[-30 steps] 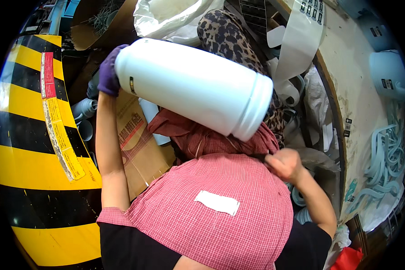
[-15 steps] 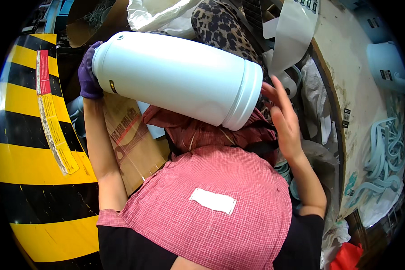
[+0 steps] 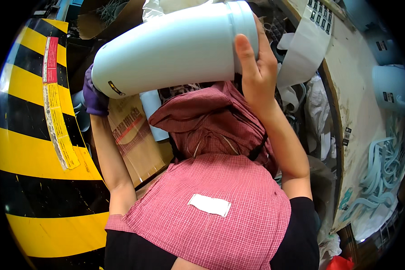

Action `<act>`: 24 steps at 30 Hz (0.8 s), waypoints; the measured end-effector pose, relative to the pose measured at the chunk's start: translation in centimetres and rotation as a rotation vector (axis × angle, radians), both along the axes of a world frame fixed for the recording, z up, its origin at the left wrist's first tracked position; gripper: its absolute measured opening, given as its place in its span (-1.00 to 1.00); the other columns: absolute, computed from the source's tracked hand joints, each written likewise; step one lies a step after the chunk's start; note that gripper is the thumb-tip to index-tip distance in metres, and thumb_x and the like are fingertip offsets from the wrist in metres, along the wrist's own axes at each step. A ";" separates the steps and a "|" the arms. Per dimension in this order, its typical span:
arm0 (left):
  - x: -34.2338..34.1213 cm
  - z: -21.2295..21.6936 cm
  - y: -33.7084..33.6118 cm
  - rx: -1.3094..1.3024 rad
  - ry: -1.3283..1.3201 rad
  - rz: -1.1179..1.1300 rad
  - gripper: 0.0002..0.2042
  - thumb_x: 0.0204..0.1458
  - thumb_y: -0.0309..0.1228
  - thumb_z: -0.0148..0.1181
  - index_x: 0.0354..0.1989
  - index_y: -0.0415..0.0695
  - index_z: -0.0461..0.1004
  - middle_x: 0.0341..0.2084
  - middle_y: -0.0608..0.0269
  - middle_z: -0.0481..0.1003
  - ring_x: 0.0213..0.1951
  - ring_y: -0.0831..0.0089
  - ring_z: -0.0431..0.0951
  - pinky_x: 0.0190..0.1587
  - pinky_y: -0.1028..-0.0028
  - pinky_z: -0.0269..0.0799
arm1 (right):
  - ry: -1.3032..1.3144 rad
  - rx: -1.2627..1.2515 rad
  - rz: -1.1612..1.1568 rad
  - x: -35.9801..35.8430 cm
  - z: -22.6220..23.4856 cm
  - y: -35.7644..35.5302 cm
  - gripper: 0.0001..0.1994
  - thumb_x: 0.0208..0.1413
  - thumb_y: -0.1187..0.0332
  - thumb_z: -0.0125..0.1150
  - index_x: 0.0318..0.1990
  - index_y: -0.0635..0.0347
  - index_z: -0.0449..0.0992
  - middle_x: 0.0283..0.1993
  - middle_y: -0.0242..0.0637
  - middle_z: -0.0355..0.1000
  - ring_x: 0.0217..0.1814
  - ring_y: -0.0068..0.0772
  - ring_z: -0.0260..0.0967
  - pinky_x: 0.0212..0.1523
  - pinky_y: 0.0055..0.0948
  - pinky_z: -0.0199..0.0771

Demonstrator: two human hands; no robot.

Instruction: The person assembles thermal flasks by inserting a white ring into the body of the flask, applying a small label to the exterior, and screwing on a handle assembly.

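Observation:
A large light blue plastic container [image 3: 166, 47], round like a barrel, lies sideways in the air in front of me, its right end raised higher than its left. A small dark label sits near its left end. My left hand [image 3: 95, 92], in a purple glove, is closed against that end; most of its fingers are hidden behind the plastic. Bare, my right hand [image 3: 260, 67] grips the ridged right end, with the thumb on the near side and the fingers over the far side. Below hangs the red checked apron [image 3: 207, 108] over my lap.
A yellow-and-black striped panel [image 3: 40, 157] stands at the left, beside a cardboard box [image 3: 135, 144]. At the right, a worktable [image 3: 337, 90] carries light blue strips [image 3: 378, 171], another light blue container [image 3: 389, 87] and a sheet of labels [image 3: 303, 56]. White bags hang beside it.
My right hand has gone from open beside the rim to gripping the container's right end. That end has risen up and away, tilting the container the other way.

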State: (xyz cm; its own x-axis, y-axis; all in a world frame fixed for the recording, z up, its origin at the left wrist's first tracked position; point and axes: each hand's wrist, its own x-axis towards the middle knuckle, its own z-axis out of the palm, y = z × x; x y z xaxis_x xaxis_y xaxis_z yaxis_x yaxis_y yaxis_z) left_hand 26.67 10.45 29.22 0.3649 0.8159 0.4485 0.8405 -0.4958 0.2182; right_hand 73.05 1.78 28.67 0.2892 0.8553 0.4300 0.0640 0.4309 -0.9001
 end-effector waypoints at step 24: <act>-9.3 -12.6 1.6 -0.915 -1.264 -0.123 -0.49 0.45 -0.20 -0.33 0.50 -0.10 0.02 0.48 0.16 0.10 0.44 0.24 0.14 0.43 0.32 0.09 | -1.063 0.195 0.348 6.6 -2.7 -1.2 -0.66 0.04 0.52 0.15 0.01 0.04 0.58 -0.45 -0.34 0.47 -0.45 -0.23 0.51 -0.44 -0.30 0.53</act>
State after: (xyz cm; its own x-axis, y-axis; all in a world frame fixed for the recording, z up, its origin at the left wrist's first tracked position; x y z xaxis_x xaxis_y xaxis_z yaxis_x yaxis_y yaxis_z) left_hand 17.34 12.10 16.66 0.2312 0.9668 -0.1087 -0.1477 0.1453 0.9783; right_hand 79.63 0.60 25.94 -0.5423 0.7093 0.4504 0.6051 0.7016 -0.3764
